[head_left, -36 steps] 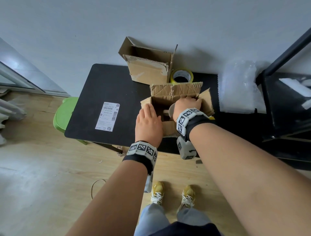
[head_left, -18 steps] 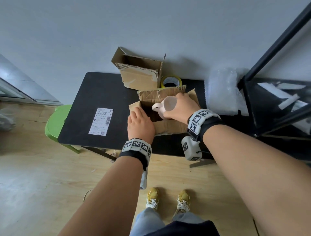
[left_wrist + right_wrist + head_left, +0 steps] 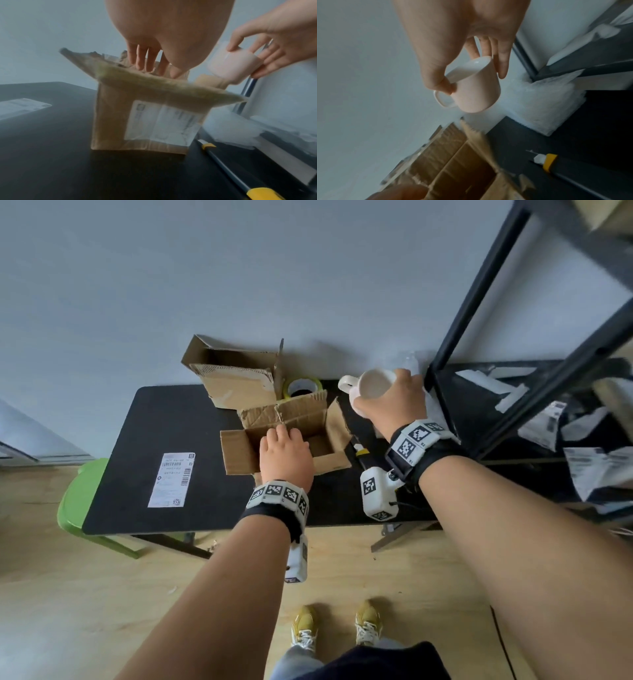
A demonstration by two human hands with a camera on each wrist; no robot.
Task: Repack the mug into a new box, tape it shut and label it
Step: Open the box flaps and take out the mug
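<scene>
My right hand (image 3: pixel 387 402) grips a pale pink mug (image 3: pixel 371 383) by its rim and holds it in the air, up and to the right of the open, worn cardboard box (image 3: pixel 329 465). The right wrist view shows thumb and fingers round the mug (image 3: pixel 476 92), its handle to the left. My left hand (image 3: pixel 284 453) rests on the box's near edge with its fingers straight and reaching inside, as the left wrist view shows on the box (image 3: pixel 111 119). A second open box (image 3: pixel 236 381) stands behind, by the wall. A shipping label (image 3: pixel 171 479) lies flat at the table's left. A tape roll (image 3: pixel 301 386) is behind the boxes.
A yellow-and-black utility knife (image 3: pixel 359 453) lies right of the worn box. Bubble wrap (image 3: pixel 544 105) sits at the table's right end against a black metal shelf frame (image 3: pixel 479 337). A green stool (image 3: pixel 77 501) stands left of the black table (image 3: pixel 137 440).
My right hand has lifted the mug out of the worn box and carried it up and to the right. My left hand has stayed on the box's edge.
</scene>
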